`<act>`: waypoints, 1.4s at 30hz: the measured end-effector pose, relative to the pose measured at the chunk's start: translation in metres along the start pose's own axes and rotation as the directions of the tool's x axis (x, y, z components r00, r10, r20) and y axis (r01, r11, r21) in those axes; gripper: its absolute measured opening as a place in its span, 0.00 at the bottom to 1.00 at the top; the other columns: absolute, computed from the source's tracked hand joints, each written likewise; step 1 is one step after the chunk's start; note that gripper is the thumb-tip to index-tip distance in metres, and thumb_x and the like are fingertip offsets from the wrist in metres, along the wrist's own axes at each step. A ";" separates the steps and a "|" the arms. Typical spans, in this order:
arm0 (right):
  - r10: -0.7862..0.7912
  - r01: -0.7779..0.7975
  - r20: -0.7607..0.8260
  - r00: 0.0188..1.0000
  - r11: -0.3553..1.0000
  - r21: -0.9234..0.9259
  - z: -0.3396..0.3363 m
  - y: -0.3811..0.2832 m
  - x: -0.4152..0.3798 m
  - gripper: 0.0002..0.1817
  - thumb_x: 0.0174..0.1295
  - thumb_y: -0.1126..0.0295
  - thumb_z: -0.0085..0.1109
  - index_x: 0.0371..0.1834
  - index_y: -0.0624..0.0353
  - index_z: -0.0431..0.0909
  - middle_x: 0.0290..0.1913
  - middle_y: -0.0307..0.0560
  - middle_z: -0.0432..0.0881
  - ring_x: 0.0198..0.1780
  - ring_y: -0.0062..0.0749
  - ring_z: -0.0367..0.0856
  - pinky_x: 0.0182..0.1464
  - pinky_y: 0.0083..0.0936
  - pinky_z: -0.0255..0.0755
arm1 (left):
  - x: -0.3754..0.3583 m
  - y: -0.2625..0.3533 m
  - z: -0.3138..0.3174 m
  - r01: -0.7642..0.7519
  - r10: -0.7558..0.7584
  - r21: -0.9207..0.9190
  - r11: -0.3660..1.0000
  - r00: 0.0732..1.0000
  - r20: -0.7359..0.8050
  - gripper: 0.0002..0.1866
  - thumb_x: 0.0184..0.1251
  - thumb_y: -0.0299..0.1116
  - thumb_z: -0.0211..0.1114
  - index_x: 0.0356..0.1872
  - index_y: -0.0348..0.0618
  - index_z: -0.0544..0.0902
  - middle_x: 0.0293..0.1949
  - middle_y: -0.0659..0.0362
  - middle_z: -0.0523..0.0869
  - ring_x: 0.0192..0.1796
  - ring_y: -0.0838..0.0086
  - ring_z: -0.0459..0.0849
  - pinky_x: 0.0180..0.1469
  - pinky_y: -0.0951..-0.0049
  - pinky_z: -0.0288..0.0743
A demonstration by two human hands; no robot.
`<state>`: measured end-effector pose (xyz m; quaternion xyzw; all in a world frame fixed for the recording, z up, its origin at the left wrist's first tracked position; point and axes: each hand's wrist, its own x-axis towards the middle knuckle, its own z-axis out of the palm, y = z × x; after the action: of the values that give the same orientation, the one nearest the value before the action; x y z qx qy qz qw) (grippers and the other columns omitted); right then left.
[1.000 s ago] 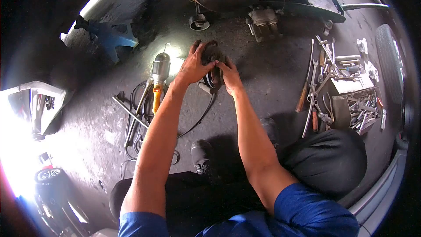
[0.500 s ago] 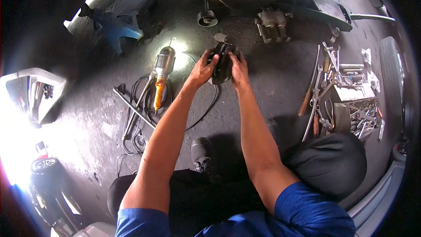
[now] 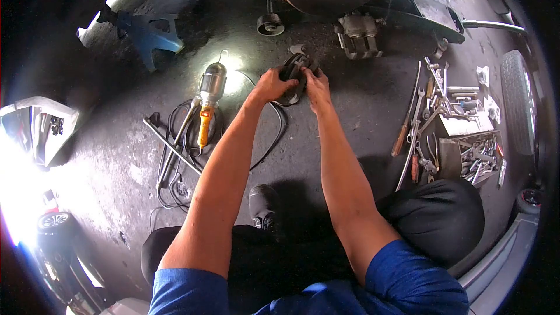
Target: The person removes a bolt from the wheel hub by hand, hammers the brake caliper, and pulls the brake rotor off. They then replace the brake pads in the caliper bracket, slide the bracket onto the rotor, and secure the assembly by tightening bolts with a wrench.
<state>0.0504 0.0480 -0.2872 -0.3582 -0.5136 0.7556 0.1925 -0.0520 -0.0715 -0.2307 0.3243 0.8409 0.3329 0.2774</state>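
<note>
Just above the middle of the frame, my left hand (image 3: pixel 273 86) and right hand (image 3: pixel 317 86) both close their fingers around a dark metal part (image 3: pixel 293 74), holding it over the floor (image 3: pixel 350 116), right of the lit work lamp (image 3: pixel 211 84).

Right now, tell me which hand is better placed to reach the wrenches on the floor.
Right. The wrenches lie on the right hand's side; the left hand would have to cross over. Both hands grip the dark part.
</note>
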 end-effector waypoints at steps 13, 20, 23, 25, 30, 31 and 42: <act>0.033 -0.036 -0.096 0.995 0.999 -0.030 0.019 -0.016 -0.026 0.25 0.66 0.63 0.59 0.63 0.66 0.71 0.55 0.53 0.82 0.54 0.41 0.81 0.56 0.32 0.72 | 0.015 -0.004 -0.006 0.050 -0.051 0.010 0.999 0.997 0.065 0.29 0.67 0.49 0.67 0.58 0.35 0.80 0.49 0.45 0.87 0.52 0.63 0.85 0.55 0.63 0.76; 0.024 -0.047 -0.069 0.997 0.937 -0.345 0.020 0.012 -0.020 0.27 0.64 0.58 0.60 0.59 0.67 0.75 0.52 0.64 0.83 0.56 0.56 0.81 0.57 0.40 0.73 | 0.017 -0.015 -0.008 0.171 -0.155 -0.218 0.961 0.984 0.087 0.26 0.73 0.49 0.60 0.57 0.34 0.82 0.45 0.53 0.87 0.45 0.72 0.81 0.50 0.67 0.75; -0.065 0.005 -0.080 0.995 0.807 -0.590 0.024 -0.006 -0.026 0.27 0.63 0.57 0.59 0.58 0.67 0.75 0.51 0.66 0.82 0.56 0.61 0.80 0.57 0.43 0.72 | 0.029 -0.045 -0.004 0.204 -0.175 -0.347 0.915 0.978 0.115 0.26 0.73 0.50 0.59 0.56 0.33 0.82 0.44 0.54 0.87 0.44 0.73 0.81 0.48 0.68 0.75; -0.075 -0.003 -0.106 0.992 0.805 -0.594 0.025 -0.008 -0.026 0.27 0.63 0.57 0.59 0.58 0.67 0.75 0.51 0.68 0.82 0.56 0.63 0.79 0.57 0.45 0.71 | 0.013 -0.013 -0.014 0.200 -0.176 -0.290 0.936 0.979 0.106 0.25 0.73 0.48 0.60 0.56 0.34 0.82 0.43 0.55 0.87 0.43 0.73 0.80 0.48 0.68 0.75; -0.041 0.023 -0.130 0.991 0.991 -0.135 0.015 0.007 -0.036 0.23 0.68 0.60 0.57 0.58 0.67 0.76 0.51 0.58 0.84 0.52 0.48 0.82 0.57 0.36 0.71 | 0.010 -0.007 -0.017 0.115 -0.088 -0.160 0.980 0.982 0.166 0.23 0.71 0.44 0.63 0.58 0.37 0.81 0.41 0.54 0.88 0.42 0.74 0.80 0.47 0.68 0.75; -0.012 0.013 -0.109 0.994 1.000 0.004 0.013 0.009 -0.038 0.22 0.69 0.61 0.56 0.58 0.67 0.76 0.51 0.55 0.84 0.52 0.44 0.82 0.57 0.34 0.71 | 0.010 -0.008 -0.017 0.108 -0.082 -0.148 0.983 0.981 0.175 0.23 0.71 0.43 0.64 0.59 0.38 0.81 0.40 0.54 0.88 0.42 0.74 0.81 0.47 0.68 0.75; 0.107 -0.100 -0.027 0.994 0.977 0.188 -0.015 0.017 -0.047 0.22 0.70 0.60 0.59 0.61 0.63 0.75 0.52 0.43 0.82 0.52 0.29 0.77 0.58 0.26 0.68 | -0.006 0.004 -0.010 -0.126 0.167 -0.259 0.958 0.976 0.141 0.28 0.60 0.35 0.72 0.62 0.40 0.78 0.53 0.48 0.85 0.54 0.69 0.82 0.58 0.67 0.74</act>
<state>0.0943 0.0201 -0.2898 -0.3786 -0.4178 0.8025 0.1950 -0.0534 -0.0776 -0.2200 0.3743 0.7409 0.4280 0.3575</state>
